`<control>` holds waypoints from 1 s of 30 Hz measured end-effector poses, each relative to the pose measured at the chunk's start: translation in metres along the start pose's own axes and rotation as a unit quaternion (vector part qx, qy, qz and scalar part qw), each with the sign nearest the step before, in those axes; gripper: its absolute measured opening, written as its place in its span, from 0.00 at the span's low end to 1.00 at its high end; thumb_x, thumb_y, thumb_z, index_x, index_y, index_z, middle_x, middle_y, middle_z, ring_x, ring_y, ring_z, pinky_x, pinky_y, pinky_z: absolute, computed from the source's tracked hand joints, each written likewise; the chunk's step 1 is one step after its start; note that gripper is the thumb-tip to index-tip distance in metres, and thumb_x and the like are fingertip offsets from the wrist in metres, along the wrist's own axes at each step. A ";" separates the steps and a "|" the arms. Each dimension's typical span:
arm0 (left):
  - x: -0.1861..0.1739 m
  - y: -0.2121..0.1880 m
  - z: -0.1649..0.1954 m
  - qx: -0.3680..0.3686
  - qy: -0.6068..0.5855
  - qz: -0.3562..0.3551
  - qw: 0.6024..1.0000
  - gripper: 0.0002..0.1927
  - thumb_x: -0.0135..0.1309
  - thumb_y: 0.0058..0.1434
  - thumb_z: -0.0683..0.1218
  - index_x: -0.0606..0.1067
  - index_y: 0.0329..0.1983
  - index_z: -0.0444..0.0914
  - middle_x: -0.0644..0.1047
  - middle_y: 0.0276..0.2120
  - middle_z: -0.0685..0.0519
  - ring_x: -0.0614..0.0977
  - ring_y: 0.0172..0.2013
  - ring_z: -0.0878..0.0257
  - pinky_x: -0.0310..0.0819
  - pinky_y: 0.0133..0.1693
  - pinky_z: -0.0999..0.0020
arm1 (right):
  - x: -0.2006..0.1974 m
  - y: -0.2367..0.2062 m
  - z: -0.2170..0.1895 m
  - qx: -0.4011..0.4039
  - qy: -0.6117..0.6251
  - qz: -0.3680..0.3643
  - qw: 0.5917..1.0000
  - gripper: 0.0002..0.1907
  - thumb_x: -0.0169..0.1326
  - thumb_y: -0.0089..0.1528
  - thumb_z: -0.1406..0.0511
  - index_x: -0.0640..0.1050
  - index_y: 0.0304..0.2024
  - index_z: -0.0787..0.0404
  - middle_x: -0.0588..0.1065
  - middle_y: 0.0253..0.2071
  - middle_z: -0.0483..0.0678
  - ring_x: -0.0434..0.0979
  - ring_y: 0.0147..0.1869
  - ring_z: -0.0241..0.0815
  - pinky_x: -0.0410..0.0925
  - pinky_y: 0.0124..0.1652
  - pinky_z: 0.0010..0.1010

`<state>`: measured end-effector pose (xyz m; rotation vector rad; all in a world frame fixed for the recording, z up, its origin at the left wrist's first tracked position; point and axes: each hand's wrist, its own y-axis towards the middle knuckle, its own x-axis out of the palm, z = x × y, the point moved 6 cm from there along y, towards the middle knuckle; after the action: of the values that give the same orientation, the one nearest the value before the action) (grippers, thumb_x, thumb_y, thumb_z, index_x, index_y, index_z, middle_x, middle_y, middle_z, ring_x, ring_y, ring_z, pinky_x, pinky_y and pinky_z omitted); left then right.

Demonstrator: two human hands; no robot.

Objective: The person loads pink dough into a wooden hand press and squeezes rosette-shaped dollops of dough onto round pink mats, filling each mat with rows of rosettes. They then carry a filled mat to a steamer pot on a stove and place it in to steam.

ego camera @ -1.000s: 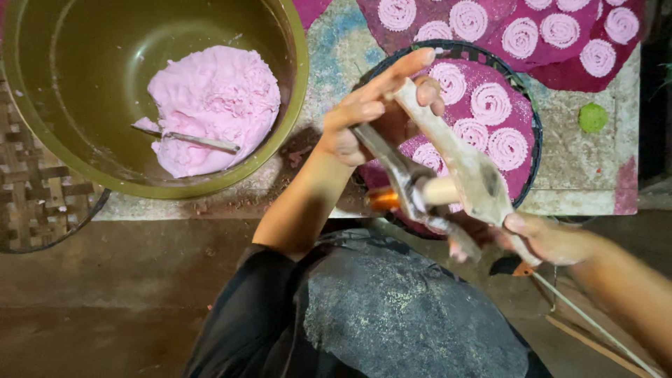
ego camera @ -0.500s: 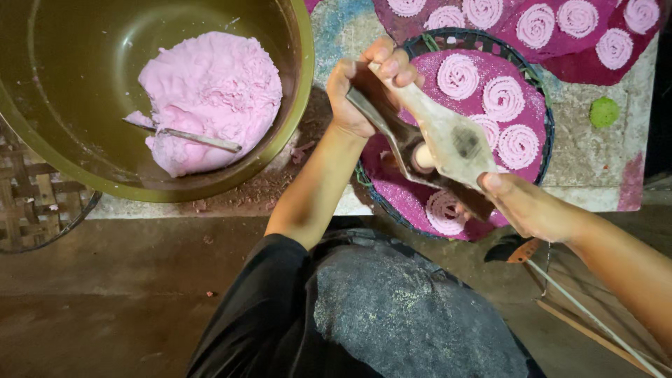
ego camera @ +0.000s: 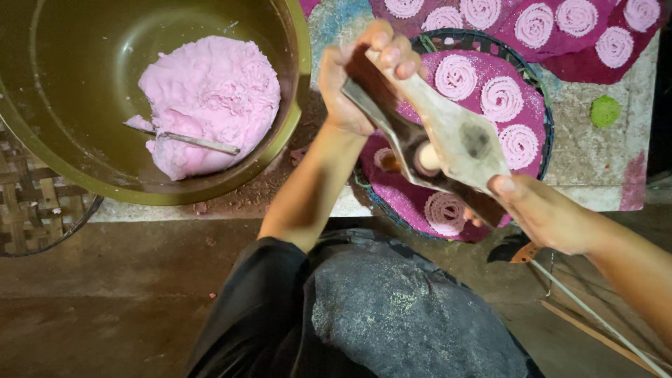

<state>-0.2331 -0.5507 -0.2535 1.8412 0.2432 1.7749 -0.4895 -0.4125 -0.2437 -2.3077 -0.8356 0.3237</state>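
My left hand (ego camera: 360,73) and my right hand (ego camera: 542,210) grip the two ends of a wooden press (ego camera: 451,136) with paddle-shaped handles and a metal frame. The press hangs over a round tray (ego camera: 542,115) lined with a magenta sheet. On the sheet lie several pink dough spirals (ego camera: 500,98). One spiral (ego camera: 444,212) sits right below the press. A pale cylinder (ego camera: 427,157) shows between the handles.
A big olive bowl (ego camera: 297,84) at the left holds a lump of pink dough (ego camera: 210,98) with a spoon (ego camera: 189,140) in it. More spirals (ego camera: 577,17) lie on sheets at the back. A green lid (ego camera: 605,110) is at right, a woven mat (ego camera: 31,203) at left, my knee (ego camera: 399,315) below.
The press and both hands have shifted over the tray, from its near rim toward its middle. A fresh spiral now lies at the tray's near edge.
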 end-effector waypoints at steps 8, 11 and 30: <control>-0.002 0.030 -0.003 0.021 0.048 -0.020 0.998 0.15 0.41 0.68 0.56 0.69 0.43 0.41 0.70 0.36 0.56 0.73 0.43 0.60 0.72 0.54 0.53 | -0.018 0.008 -0.020 -0.031 -0.097 0.072 0.992 0.38 0.33 0.68 0.42 0.76 0.55 0.67 0.78 0.47 0.49 0.74 0.51 0.40 0.66 0.53 0.35; -0.005 0.017 0.010 -0.003 0.042 0.018 0.999 0.16 0.42 0.68 0.57 0.70 0.43 0.41 0.70 0.36 0.57 0.73 0.41 0.62 0.71 0.50 0.60 | 0.003 0.016 -0.023 -0.068 -0.050 0.019 0.996 0.39 0.33 0.71 0.42 0.78 0.49 0.70 0.79 0.42 0.53 0.77 0.48 0.43 0.69 0.53 0.38; -0.015 0.003 0.013 0.008 0.030 0.053 0.998 0.16 0.42 0.66 0.56 0.68 0.43 0.40 0.70 0.35 0.55 0.74 0.42 0.60 0.71 0.50 0.60 | 0.017 0.013 -0.018 0.003 -0.027 0.052 0.998 0.36 0.33 0.69 0.43 0.80 0.40 0.65 0.79 0.32 0.49 0.77 0.36 0.40 0.69 0.39 0.34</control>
<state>-0.2229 -0.5642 -0.2642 1.8436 0.1853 1.9085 -0.4626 -0.4176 -0.2385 -2.3503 -0.7416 0.4350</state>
